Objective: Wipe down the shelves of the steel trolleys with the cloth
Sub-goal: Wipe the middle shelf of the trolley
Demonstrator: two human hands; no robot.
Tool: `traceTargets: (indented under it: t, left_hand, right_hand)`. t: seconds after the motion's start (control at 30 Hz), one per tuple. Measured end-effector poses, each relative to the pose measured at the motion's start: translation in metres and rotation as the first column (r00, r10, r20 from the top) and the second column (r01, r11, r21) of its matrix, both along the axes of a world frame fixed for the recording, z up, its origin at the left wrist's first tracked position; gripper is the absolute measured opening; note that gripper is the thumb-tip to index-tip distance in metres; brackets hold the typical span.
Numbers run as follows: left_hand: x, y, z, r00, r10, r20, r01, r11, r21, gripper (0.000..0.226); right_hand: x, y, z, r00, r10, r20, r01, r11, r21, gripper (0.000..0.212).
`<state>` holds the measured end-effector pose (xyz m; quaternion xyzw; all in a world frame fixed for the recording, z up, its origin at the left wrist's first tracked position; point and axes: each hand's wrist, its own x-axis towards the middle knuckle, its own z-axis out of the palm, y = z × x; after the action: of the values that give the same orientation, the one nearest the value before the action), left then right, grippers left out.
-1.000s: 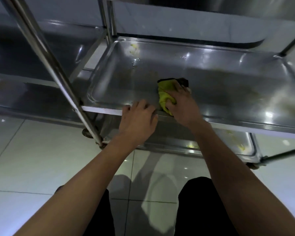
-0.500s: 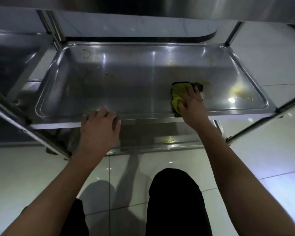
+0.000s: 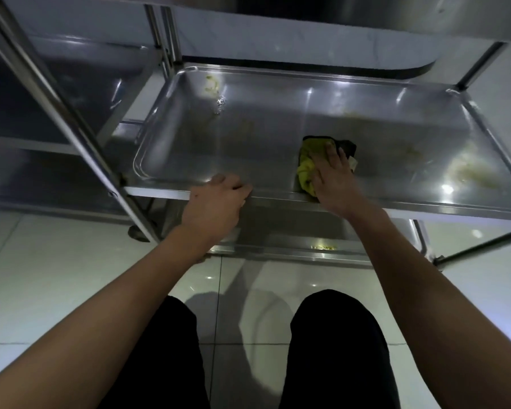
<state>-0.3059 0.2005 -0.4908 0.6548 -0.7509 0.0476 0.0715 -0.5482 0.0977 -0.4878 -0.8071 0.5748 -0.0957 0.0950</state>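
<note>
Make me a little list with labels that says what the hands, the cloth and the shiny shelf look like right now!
left hand: grips the shelf's front edge
right hand: presses flat on the cloth
cloth: yellow-green, crumpled, lying on the shelf near its front edge
shelf: steel tray, middle level of the trolley
dirty spots: yellowish smear at the far left corner, a bigger one at the right
lower shelf: yellow bits on it

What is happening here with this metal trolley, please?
A person is wiping the trolley's middle shelf. The right hand presses a yellow-green cloth flat near the front edge, while the left hand grips that edge. Yellowish stains at the right side and another stain in the far left corner are not yet wiped.
</note>
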Motion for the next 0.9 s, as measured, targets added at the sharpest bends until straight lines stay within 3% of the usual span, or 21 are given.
traceTargets:
  t: [0.1, 0.33, 0.5, 0.57, 0.7, 0.9]
  left_hand:
    - [-0.011, 0.003, -0.005, 0.998, 0.037, 0.051, -0.038, 0.999, 0.004, 0.032]
    - [-0.016, 0.026, -0.011, 1.0, 0.008, 0.004, -0.008, 0.997, -0.083, 0.024]
    - [0.002, 0.028, -0.002, 0.978, -0.025, -0.208, 0.009, 0.997, -0.076, 0.033]
    - [0.026, 0.024, 0.004, 0.973, 0.062, -0.223, -0.084, 0.993, -0.088, 0.037]
    - [0.069, 0.02, 0.001, 0.951, 0.288, -0.112, -0.294, 0.955, -0.04, 0.03]
    - [0.071, 0.022, -0.015, 0.952, 0.305, -0.028, -0.306, 0.95, -0.054, 0.044]
  right_hand:
    - [-0.003, 0.004, -0.002, 1.0, 0.006, -0.012, -0.006, 1.0, -0.006, 0.053]
    - [-0.02, 0.026, -0.002, 1.0, -0.001, -0.006, 0.001, 0.999, -0.034, 0.052]
    - [-0.032, 0.026, 0.005, 0.994, 0.038, -0.104, -0.053, 0.988, -0.145, 0.051]
    - [-0.032, 0.019, 0.006, 0.998, 0.04, -0.045, -0.045, 0.991, -0.127, 0.052]
    - [-0.013, 0.003, 0.004, 0.993, -0.015, 0.115, 0.028, 0.993, -0.112, 0.046]
    - [0.054, -0.017, -0.004, 0.974, -0.042, 0.221, 0.064, 0.994, -0.093, 0.051]
